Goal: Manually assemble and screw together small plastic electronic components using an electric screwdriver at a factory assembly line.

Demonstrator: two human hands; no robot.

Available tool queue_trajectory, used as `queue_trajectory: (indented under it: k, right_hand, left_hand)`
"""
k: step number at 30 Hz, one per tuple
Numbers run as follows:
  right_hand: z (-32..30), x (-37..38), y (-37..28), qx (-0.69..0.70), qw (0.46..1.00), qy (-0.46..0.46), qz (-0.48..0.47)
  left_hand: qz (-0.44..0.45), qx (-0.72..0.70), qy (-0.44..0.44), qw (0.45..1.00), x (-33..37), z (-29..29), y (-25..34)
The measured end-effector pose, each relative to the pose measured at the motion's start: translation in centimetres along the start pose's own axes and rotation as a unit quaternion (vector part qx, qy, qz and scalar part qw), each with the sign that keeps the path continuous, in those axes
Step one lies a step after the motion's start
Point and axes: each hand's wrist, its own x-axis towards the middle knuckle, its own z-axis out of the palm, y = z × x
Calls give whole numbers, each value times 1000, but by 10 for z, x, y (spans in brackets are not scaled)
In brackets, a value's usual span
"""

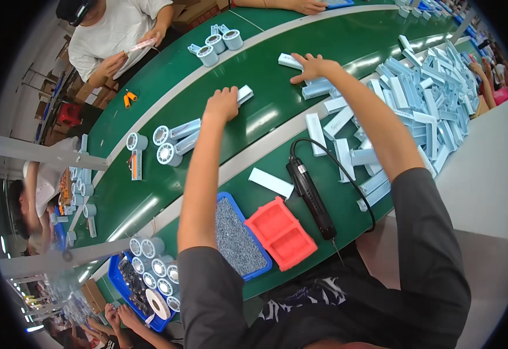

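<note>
My left hand (223, 103) reaches out over the green conveyor belt, its fingers wrapped round a light blue plastic handle shell (245, 94) whose end sticks out to the right. Farther right, my right hand (316, 68) has its fingers spread. Its fingertips are at another light blue shell (289, 60); whether they press on it I cannot tell. Just below that hand lie more light blue shells (318, 89) on the belt. Left of my left forearm, two light blue parts with round heads (166, 154) and long handles rest on the belt.
A big heap of light blue shells (434, 99) covers the right side. Nearer me are a black electric screwdriver (311, 195) with a cable, a red two-compartment tray (283, 232) and a blue tray (267, 269) of small screws. A person (114, 43) works across the belt.
</note>
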Motion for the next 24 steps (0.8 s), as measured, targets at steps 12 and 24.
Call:
queue_trajectory:
  k: [12, 24]
  right_hand:
    - [-1, -58, 1, -139, 966, -125, -180]
    - [9, -91, -35, -88, 973, -129, -170]
  left_hand:
    - [150, -161, -119, 968, -134, 12, 73]
    - [100, -199, -82, 971, -178, -8, 87]
